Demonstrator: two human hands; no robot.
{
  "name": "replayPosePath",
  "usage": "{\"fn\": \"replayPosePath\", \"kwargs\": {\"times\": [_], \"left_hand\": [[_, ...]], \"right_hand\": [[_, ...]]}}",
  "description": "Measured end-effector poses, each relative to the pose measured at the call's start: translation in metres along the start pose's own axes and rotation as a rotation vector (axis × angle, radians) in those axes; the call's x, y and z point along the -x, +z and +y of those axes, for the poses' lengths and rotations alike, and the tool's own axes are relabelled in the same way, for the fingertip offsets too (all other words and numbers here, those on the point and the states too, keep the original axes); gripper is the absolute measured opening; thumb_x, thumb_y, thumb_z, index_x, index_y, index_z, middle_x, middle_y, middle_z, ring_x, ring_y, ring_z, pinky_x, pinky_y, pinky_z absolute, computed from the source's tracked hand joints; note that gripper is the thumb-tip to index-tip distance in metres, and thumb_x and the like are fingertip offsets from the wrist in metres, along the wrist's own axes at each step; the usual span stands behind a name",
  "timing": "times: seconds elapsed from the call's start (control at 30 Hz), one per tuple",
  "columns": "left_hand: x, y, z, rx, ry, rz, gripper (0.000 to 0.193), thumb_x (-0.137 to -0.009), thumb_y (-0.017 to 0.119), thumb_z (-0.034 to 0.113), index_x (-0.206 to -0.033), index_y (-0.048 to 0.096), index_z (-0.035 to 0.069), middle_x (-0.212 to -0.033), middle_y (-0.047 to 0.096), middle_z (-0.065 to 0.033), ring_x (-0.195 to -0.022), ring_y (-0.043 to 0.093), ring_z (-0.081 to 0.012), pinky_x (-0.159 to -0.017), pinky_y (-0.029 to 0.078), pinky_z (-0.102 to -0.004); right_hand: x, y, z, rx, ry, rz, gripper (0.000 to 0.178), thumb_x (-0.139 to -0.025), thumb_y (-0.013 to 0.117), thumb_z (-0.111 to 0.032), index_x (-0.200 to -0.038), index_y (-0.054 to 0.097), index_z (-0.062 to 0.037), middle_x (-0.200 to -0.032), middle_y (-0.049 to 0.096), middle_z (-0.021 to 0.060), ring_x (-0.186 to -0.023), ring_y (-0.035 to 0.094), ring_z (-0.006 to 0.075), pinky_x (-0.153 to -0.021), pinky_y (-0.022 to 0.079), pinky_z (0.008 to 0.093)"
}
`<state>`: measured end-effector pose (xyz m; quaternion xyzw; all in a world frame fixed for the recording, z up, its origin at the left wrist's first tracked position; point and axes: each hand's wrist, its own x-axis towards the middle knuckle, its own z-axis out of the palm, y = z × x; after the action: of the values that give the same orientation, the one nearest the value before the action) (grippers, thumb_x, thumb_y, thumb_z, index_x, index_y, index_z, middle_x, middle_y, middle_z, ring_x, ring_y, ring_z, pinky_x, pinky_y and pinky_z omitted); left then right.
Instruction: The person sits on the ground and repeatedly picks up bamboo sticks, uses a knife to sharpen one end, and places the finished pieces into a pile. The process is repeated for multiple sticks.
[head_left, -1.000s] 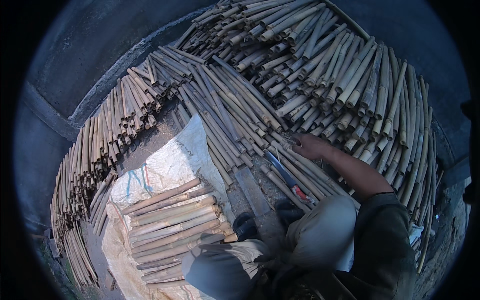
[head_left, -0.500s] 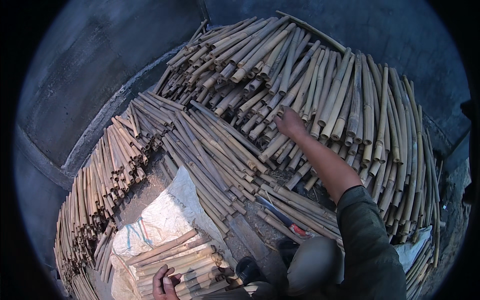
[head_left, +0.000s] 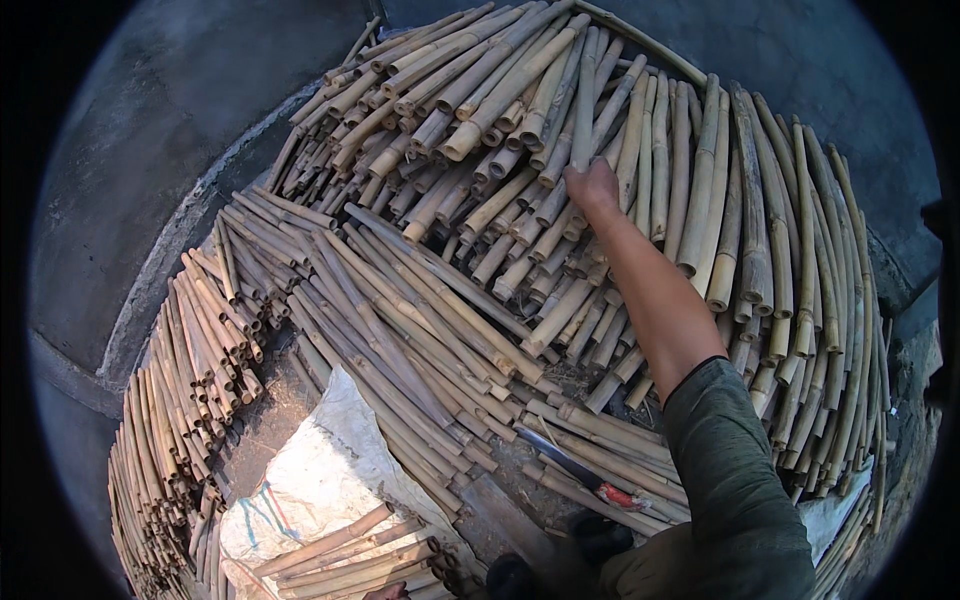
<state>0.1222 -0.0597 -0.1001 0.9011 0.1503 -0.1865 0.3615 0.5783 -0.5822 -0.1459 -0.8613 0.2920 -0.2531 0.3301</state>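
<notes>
My right arm reaches forward over a large pile of cut bamboo poles [head_left: 690, 180]. At the near ends of that pile my right hand [head_left: 595, 190] is closed around the end of a bamboo pole [head_left: 583, 130]; the fingers are partly hidden behind the hand. Only a small part of my left hand [head_left: 388, 592] shows at the lower edge, beside a few bamboo poles [head_left: 350, 555] lying on a white woven sack [head_left: 335, 440]. What its fingers do is hidden.
A long-bladed tool with a red handle [head_left: 615, 494] lies on bamboo near my feet. More bamboo lies in a middle layer [head_left: 400, 330] and a left stack [head_left: 170, 420]. A flat board [head_left: 505, 515] is on the ground. Dark walls [head_left: 200, 90] stand behind.
My right hand has moved farther up into the pile and closed on a pole end. My left hand has dropped mostly out of view. The whole view has shifted a little.
</notes>
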Motion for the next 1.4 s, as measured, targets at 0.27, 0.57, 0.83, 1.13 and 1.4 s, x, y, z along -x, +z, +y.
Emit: {"fn": "replayPosePath", "kwargs": {"times": [0.27,0.57,0.83,1.13,1.4], "left_hand": [[-0.011,-0.004,0.020,0.144,0.284,-0.032,0.025,-0.103,0.064,0.013,-0.124,0.070,0.002,-0.116,0.072,-0.0143,-0.112,0.065,-0.0231,-0.098,0.050,-0.0346],[0.000,0.008,0.068,0.291,0.613,0.127,0.093,-0.086,0.081,0.016,-0.161,0.027,0.001,-0.145,0.047,-0.0250,-0.108,0.061,-0.0257,-0.084,0.057,-0.0333],[0.008,-0.011,0.090,0.757,0.714,0.379,0.044,-0.107,0.047,0.019,-0.149,0.037,0.006,-0.140,0.050,-0.0217,-0.098,0.071,-0.0267,-0.071,0.065,-0.0322],[0.027,0.090,0.091,0.512,0.165,-0.339,0.070,-0.099,0.070,0.018,-0.154,0.030,0.000,-0.129,0.056,-0.0215,-0.098,0.069,-0.0256,-0.061,0.061,-0.0325],[0.026,-0.002,0.061,0.829,0.372,0.488,0.028,-0.101,0.067,0.012,-0.120,0.054,-0.003,-0.104,0.061,-0.0121,-0.075,0.065,-0.0158,-0.064,0.059,-0.0277]], "right_hand": [[0.159,-0.056,0.002,-1.343,0.357,-0.862,0.031,-0.095,0.058,-0.022,-0.120,0.064,-0.0045,-0.110,0.073,0.0111,-0.094,0.069,0.0196,-0.075,0.055,0.0359],[0.422,-0.115,-0.071,-1.255,0.160,-1.296,0.049,-0.096,0.076,-0.038,-0.127,0.060,-0.0029,-0.104,0.070,0.0075,-0.093,0.066,0.0128,-0.078,0.054,0.0312],[0.436,-0.139,0.001,-0.865,0.217,-1.020,0.060,-0.103,0.062,-0.052,-0.137,0.055,-0.0031,-0.111,0.070,0.0111,-0.098,0.066,0.0155,-0.085,0.055,0.0307],[0.457,-0.129,0.013,-1.190,0.435,-1.104,0.069,-0.107,0.038,-0.065,-0.149,0.045,-0.0104,-0.130,0.067,0.0121,-0.109,0.066,0.0213,-0.095,0.053,0.0441],[0.468,-0.107,0.151,0.448,0.054,-0.782,0.059,-0.094,0.066,-0.041,-0.135,0.061,0.0015,-0.136,0.061,0.0216,-0.132,0.055,0.0375,-0.108,0.044,0.0488]]}}
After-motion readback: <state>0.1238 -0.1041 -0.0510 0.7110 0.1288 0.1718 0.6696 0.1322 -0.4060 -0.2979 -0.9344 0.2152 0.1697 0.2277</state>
